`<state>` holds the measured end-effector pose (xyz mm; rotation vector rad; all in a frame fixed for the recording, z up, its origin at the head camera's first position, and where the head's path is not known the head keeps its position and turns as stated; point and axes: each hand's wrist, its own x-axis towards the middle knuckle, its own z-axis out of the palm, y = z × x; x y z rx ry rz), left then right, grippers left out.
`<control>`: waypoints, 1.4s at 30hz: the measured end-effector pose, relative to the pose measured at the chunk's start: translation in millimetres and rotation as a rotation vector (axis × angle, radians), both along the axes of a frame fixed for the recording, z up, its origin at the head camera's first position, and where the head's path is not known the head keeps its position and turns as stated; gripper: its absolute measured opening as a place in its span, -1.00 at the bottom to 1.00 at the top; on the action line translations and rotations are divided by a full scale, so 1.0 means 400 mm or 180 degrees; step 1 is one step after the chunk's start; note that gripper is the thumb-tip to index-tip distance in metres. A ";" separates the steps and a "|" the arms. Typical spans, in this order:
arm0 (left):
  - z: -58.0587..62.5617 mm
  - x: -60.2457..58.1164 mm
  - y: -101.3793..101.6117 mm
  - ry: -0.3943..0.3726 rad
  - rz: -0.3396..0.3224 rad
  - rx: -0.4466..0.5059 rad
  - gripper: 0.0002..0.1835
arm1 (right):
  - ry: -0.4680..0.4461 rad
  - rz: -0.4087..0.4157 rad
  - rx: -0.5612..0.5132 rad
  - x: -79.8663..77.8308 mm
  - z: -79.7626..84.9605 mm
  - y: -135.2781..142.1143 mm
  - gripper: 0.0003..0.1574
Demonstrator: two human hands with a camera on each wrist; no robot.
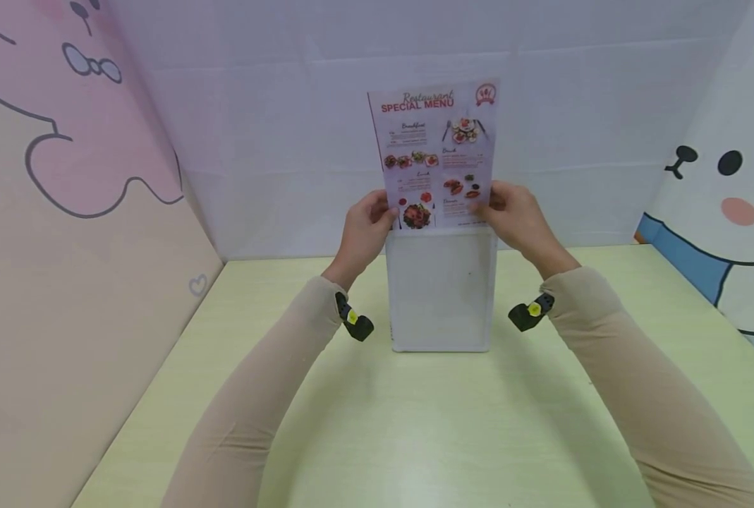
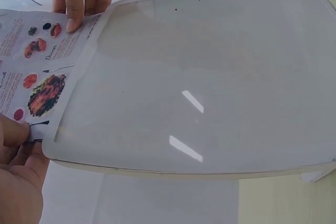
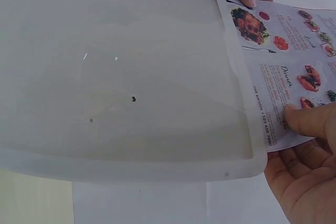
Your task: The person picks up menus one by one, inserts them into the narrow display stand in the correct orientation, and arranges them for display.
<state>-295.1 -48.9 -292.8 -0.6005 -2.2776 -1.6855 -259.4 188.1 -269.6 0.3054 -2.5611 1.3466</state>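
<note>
A printed restaurant menu sheet (image 1: 440,152) stands upright, its lower edge at the top of a white-framed clear display stand (image 1: 440,293). My left hand (image 1: 367,229) pinches the sheet's lower left edge, thumb in front and fingers behind. On the other side my right hand (image 1: 523,219) pinches the lower right edge the same way. Food pictures on the menu (image 2: 47,95) show beside the stand's rim in the left wrist view. The right wrist view shows the clear panel (image 3: 131,77) with a small dark speck. Whether the sheet's edge is inside the frame, I cannot tell.
The stand rests on a pale yellow-green table (image 1: 415,423). Behind it hangs a white cloth backdrop (image 1: 275,141). Cartoon-printed panels flank the table, a pink figure (image 1: 91,134) at left and a white one (image 1: 719,190) at right.
</note>
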 end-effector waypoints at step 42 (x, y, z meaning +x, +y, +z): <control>-0.005 -0.015 -0.017 -0.0187 -0.0323 0.0164 -0.74 | -0.0119 -0.0058 -0.0113 0.001 0.018 -0.018 -0.46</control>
